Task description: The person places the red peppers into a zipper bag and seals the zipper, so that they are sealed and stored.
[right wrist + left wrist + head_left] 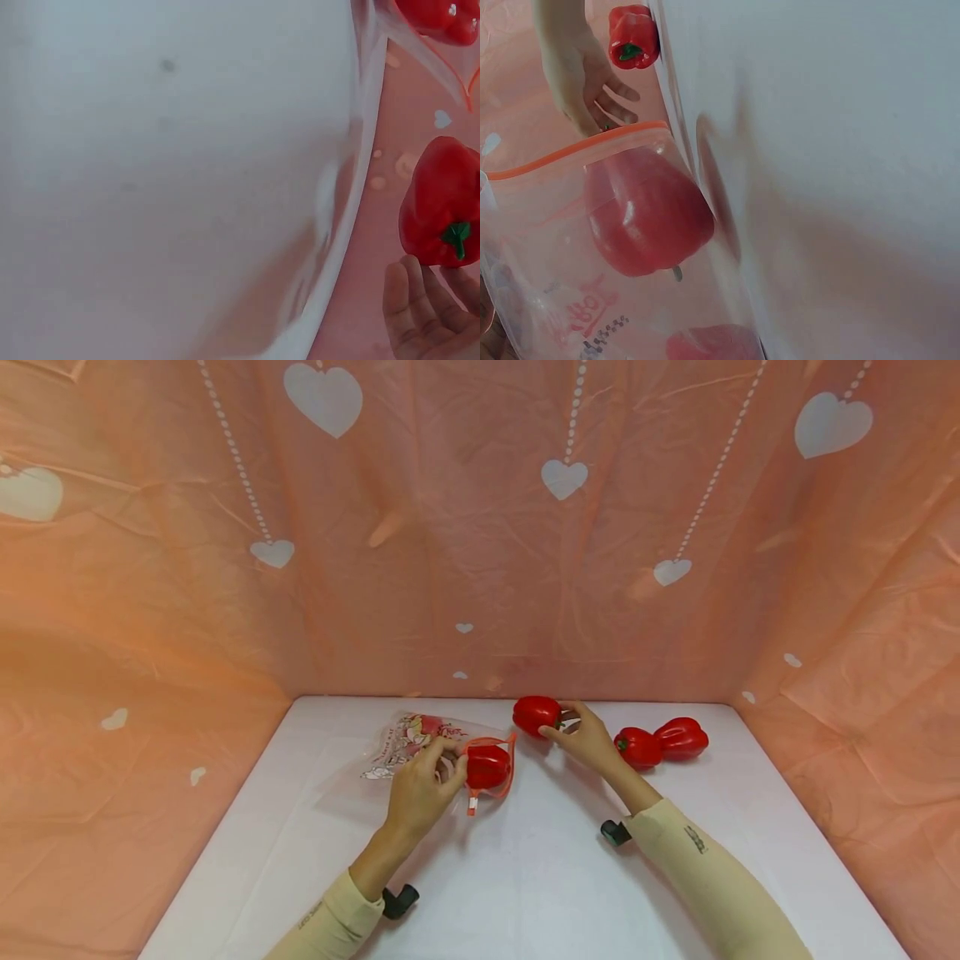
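A clear zip bag [397, 747] with printed fruit and an orange zip edge lies on its side, its mouth facing right. My left hand [424, 783] pinches the bag near its mouth. Just inside the mouth lies a red bell pepper [487, 767]. Through the film in the left wrist view, a large red pepper [649, 214] shows, with another red shape [712, 343] below it. My right hand [588, 737] holds another red bell pepper [536, 717] by its stem end, beyond the bag's mouth and apart from it. Its green stem [457, 234] shows in the right wrist view.
Two more red bell peppers, one nearer [637, 747] and one farther right [681, 739], lie touching on the white table [525, 877]. An orange cloth [480, 568] with white hearts hangs behind and at both sides. Dark wrist cameras [400, 902] sit under both forearms.
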A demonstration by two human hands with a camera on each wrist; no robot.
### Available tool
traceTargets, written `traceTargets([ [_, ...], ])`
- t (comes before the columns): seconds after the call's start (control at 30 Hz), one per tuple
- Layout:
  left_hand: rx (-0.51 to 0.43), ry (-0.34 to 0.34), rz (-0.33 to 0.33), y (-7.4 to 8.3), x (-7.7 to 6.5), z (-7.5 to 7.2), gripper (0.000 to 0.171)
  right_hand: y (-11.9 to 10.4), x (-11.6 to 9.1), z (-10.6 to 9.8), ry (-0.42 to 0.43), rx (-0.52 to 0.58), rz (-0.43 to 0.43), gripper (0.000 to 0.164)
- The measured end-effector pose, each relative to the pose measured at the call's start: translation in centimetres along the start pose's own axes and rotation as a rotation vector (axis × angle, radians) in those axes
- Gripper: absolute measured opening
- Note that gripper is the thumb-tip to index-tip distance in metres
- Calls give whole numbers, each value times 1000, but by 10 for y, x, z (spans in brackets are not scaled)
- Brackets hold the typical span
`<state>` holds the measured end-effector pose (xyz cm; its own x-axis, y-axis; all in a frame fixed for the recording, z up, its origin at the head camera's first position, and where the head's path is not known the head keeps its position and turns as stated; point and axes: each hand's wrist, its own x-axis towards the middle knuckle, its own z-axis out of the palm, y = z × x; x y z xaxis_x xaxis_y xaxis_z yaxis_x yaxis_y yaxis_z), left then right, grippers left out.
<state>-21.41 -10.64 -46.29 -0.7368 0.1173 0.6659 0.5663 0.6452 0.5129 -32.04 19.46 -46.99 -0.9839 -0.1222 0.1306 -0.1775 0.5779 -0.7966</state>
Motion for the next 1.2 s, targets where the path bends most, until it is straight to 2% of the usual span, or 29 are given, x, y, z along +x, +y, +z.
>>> traceTargets([
  [0.37,-2,4,4,1,1,0,17,-1,-24,-13,3,-38,41,72],
  [0.63,-1,-4,3,2,1,-1,16,1,-41,-18,-9,-4,15,69],
  [1.2,-2,1,25,2,0,0,16,2,-75,-20,-78,-27,10,69],
])
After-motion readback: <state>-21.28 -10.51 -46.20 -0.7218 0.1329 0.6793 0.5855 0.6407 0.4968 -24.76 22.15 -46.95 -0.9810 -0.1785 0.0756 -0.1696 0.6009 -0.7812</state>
